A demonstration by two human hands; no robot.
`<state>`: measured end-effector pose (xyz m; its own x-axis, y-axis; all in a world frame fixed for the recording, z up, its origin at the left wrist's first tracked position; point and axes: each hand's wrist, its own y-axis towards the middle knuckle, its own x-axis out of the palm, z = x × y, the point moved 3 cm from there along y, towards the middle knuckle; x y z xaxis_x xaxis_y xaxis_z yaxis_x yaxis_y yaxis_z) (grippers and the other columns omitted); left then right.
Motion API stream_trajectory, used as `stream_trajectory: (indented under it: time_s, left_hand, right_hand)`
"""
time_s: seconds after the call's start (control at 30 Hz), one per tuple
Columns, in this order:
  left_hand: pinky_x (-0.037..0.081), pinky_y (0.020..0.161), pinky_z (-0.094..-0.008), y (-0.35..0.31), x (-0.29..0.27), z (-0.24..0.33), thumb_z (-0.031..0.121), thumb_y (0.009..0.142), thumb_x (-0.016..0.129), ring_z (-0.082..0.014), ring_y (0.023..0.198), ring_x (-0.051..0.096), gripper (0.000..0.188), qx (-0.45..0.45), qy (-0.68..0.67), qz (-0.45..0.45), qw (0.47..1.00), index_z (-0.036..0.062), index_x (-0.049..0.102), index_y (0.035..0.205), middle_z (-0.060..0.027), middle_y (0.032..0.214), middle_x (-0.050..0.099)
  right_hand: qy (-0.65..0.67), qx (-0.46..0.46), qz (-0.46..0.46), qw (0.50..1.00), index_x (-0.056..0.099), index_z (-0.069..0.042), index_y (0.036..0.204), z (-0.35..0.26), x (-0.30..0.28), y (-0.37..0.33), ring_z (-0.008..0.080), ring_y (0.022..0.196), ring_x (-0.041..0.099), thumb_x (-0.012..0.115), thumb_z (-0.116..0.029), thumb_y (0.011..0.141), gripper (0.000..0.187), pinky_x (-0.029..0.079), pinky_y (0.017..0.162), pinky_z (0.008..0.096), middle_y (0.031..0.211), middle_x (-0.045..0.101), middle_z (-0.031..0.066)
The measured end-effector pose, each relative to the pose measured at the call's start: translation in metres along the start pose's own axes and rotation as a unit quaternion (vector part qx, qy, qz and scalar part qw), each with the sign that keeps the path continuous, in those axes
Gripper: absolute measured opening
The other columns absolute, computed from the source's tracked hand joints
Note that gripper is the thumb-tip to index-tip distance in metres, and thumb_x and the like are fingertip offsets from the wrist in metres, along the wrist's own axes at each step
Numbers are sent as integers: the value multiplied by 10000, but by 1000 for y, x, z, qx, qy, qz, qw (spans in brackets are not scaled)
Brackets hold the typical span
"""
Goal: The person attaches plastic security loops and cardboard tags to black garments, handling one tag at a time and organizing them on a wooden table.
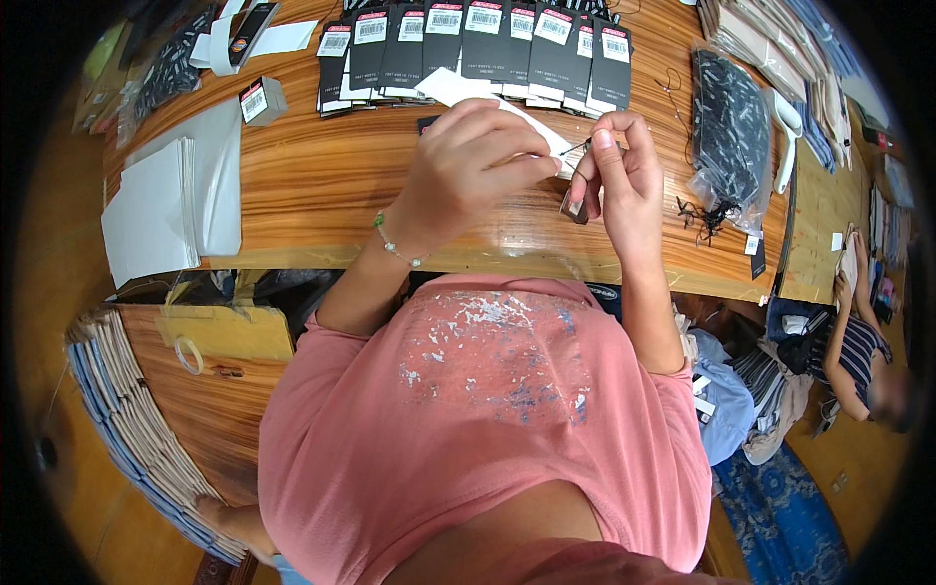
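Both my hands are raised above the near part of the wooden table (322,195). The fingers of my left hand (473,171) are closed in a pinch at the end of a white card (538,127), which slants up behind the hand. My right hand (626,185) pinches a thin black cord (575,149) between thumb and forefinger. The cord runs across the small gap towards my left fingertips. Below the right fingers hangs a small dark piece (573,208); its kind is unclear. Just beyond my hands lies an overlapping row of black hang tags (483,44) with white labels.
At right sit a clear bag of black tag cords (731,127), loose cords (707,219) and a white handled object (786,136). White sheets (146,224) and a small labelled box (263,101) lie left. Folded clothes (146,419) are stacked lower left. A person (858,341) works far right.
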<state>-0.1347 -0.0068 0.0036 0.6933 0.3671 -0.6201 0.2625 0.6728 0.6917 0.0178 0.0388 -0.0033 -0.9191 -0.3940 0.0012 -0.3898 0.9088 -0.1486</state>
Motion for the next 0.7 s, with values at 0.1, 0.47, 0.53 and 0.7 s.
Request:
stream_trajectory:
  time_s: [0.1, 0.47, 0.53, 0.7]
  left_hand:
    - [461, 755, -361, -3, 2, -2, 135, 660, 582, -172, 782, 569, 138, 6, 11, 11, 1000, 126, 635, 787, 18, 801, 596]
    - [451, 798, -367, -8, 2, -5, 67, 714, 601, -184, 824, 610, 114, -19, 8, 50, 999, 94, 647, 814, -23, 848, 637]
    - [454, 807, -371, -8, 6, -9, 25, 717, 606, -191, 851, 618, 122, -35, -11, 59, 998, 81, 634, 821, -34, 862, 643]
    - [470, 787, -332, -12, 11, -14, -28, 760, 586, -205, 874, 623, 98, -125, -137, 92, 978, 33, 590, 837, -79, 876, 645]
  right_hand:
    - [32, -17, 17, 999, 423, -64, 936, -1, -1, -1, 37, 372, 362, 391, -175, 940, 116, 274, 356, 167, 517, 524, 35]
    - [-50, -176, 79, 980, 451, -19, 915, -19, -9, -8, 53, 613, 474, 419, -71, 912, 61, 402, 547, 181, 876, 572, 77]
    - [8, -186, 66, 980, 430, -10, 919, -23, -10, -8, 74, 626, 505, 414, -77, 916, 69, 426, 597, 195, 893, 579, 118]
    - [100, -217, 37, 970, 411, -18, 925, -28, -16, -9, 146, 669, 571, 414, -116, 924, 97, 473, 649, 258, 916, 589, 194]
